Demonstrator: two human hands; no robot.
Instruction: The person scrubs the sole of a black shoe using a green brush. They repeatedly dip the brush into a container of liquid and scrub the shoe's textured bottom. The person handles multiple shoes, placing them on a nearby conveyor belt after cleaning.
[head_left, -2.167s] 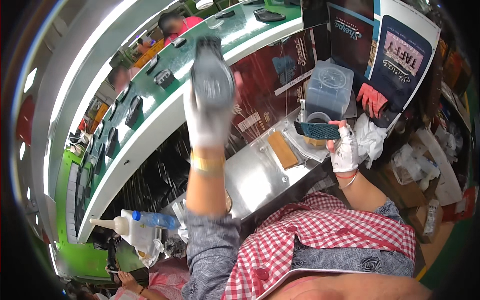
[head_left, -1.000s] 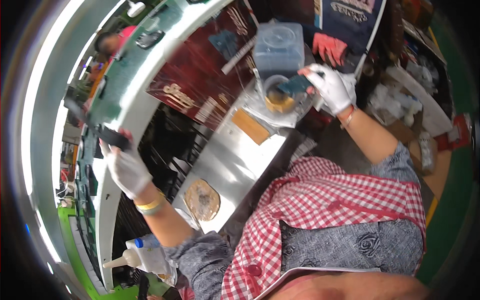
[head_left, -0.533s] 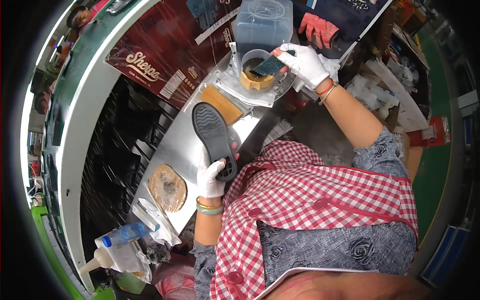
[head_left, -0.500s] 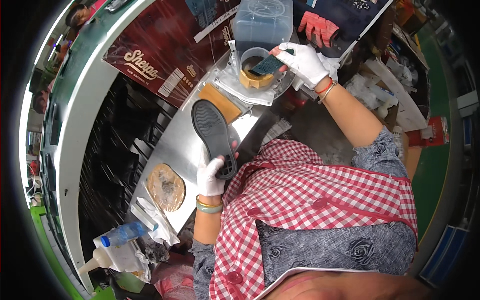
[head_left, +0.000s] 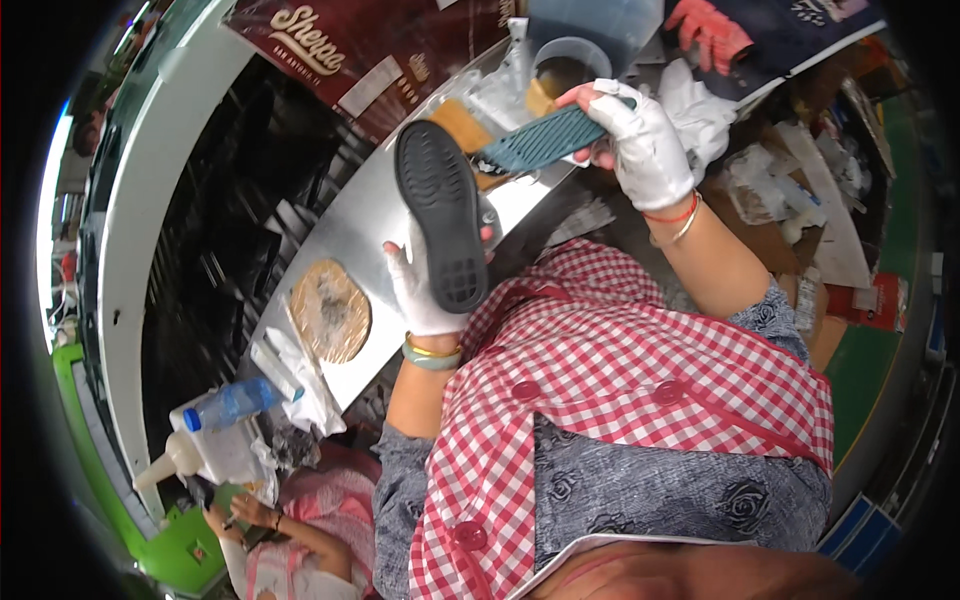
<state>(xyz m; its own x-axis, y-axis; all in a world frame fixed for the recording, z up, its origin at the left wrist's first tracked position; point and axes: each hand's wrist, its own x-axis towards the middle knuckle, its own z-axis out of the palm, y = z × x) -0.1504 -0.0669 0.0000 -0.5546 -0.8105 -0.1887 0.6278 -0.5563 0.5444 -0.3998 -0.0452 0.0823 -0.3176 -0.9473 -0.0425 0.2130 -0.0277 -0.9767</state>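
Note:
My left hand [head_left: 430, 285], in a white glove with bare fingertips, holds a black shoe sole [head_left: 440, 210] upright from beneath. Its thumb stands away at the left, and fingertips show past the sole's right edge. My right hand [head_left: 635, 135], gloved the same way, grips a flat teal brush [head_left: 550, 140] with a ridged surface. The brush's dark tip points left, close to the sole's right edge; whether they touch I cannot tell. Beyond the brush stands a clear tub [head_left: 570, 50] with yellow-brown tape at its rim and dark contents.
A round tape-covered pad [head_left: 332, 310] lies on the metal table [head_left: 385, 325]. Left of it are white cloths [head_left: 300, 375], a blue-capped bottle [head_left: 230, 403] and a white squeeze bottle [head_left: 180, 455]. A co-worker's hands [head_left: 250, 510] show at lower left. A red glove [head_left: 708, 35] lies far right.
The right hand has lifted the brush out of the tub and brought it toward the sole. The left thumb has moved off the sole. A co-worker has come into view at lower left.

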